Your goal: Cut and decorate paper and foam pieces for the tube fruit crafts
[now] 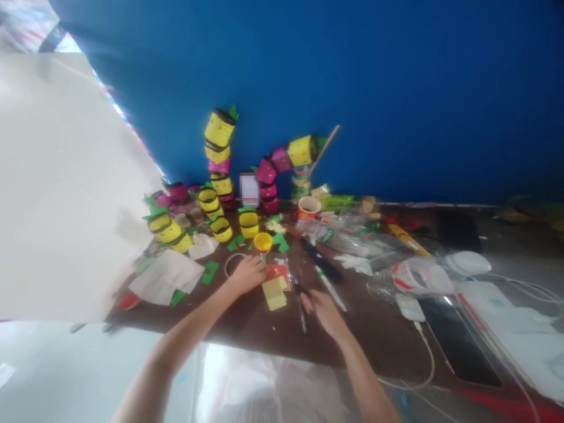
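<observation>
My left hand (pixel 249 274) is at the middle of the brown table, fingers curled and bent down just below a small yellow cup (pixel 263 242). What lies under its fingertips is hidden. Beside it are a clear ring like a tape roll (pixel 233 265), a red card (pixel 282 275) and pale yellow paper pieces (pixel 275 294). My right hand (pixel 324 308) is closed near a slim dark tool (pixel 303 311), which its fingers seem to grip; blur hides the tool's kind. A white pen (pixel 331 289) lies just beyond that hand.
Yellow and pink cup chains (pixel 219 138) with green leaves stand along the blue wall (pixel 396 88). Plastic bottles (pixel 418 276), a paper cup (pixel 309 205), a phone (pixel 460 338) and cables crowd the right. White cloth or paper (pixel 170 276) and green scraps (pixel 210 272) lie at left.
</observation>
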`<state>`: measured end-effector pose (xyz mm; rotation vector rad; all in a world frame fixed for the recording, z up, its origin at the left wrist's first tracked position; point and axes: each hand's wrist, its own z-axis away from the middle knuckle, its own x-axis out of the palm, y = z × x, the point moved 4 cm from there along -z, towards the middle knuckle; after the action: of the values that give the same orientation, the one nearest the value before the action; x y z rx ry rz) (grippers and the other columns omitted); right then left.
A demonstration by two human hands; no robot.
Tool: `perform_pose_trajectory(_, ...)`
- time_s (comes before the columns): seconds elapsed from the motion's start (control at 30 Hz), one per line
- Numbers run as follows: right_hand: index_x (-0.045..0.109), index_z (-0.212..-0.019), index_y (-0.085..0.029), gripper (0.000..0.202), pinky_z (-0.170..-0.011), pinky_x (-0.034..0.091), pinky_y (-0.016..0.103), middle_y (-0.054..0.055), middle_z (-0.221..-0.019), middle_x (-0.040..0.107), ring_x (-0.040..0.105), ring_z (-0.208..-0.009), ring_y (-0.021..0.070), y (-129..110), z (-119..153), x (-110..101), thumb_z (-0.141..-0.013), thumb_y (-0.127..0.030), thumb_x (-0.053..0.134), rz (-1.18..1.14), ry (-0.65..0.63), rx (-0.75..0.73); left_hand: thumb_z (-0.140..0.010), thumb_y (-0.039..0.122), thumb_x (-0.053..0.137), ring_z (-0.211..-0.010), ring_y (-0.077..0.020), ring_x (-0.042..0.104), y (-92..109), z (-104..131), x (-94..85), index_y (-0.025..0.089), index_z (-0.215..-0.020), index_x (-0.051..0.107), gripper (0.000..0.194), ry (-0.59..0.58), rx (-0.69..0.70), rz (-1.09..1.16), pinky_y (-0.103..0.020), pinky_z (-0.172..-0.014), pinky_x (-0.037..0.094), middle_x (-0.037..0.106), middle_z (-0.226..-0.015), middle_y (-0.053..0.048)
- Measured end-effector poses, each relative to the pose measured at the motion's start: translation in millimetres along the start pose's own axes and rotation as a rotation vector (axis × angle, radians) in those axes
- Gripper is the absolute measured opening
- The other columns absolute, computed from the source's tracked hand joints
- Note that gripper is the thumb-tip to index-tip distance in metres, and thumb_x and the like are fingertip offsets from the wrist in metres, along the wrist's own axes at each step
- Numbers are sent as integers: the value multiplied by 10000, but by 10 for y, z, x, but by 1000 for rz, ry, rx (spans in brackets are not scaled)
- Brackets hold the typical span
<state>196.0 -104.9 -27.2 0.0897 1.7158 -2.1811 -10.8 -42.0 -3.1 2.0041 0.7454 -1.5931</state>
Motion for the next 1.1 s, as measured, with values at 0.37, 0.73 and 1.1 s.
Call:
perform_pose_trajectory(0.37, 457, -565, -179, 380, -522, 307, 241, -33, -510, 455, 431, -515, 119, 72, -30, -2, -757, -502, 511, -36, 25, -6, -785, 344, 567, -837, -178, 482, 37, -89, 64, 170, -807, 649, 194, 111, -251, 328, -276, -703, 404, 559, -884, -69)
perform_pose_trajectory(0.73, 408, -535, -183, 381, -519, 290, 237, -37, -520, 419, 397, -522, 108, 65, 2, 15, -779, -461, 501, -42, 48, -15, -707, 254, 638, -826, -186, 474, 22, -151, 204, 171, -667, 656, 94, 161, -406, 711, -313, -770, 389, 554, -826, -55)
perform_pose_trajectory(1.1, 369, -533, -193, 444, -497, 282, 239, -46, -505, 362, 358, -497, 100, -174, 52, 50, -786, -549, 450, -44, -67, -64, -714, 371, 616, -588, -126, 536, 138, -47, 118, 125, -726, 597, 247, 166, -666, 1301, -235, -553, 402, 595, -650, -30)
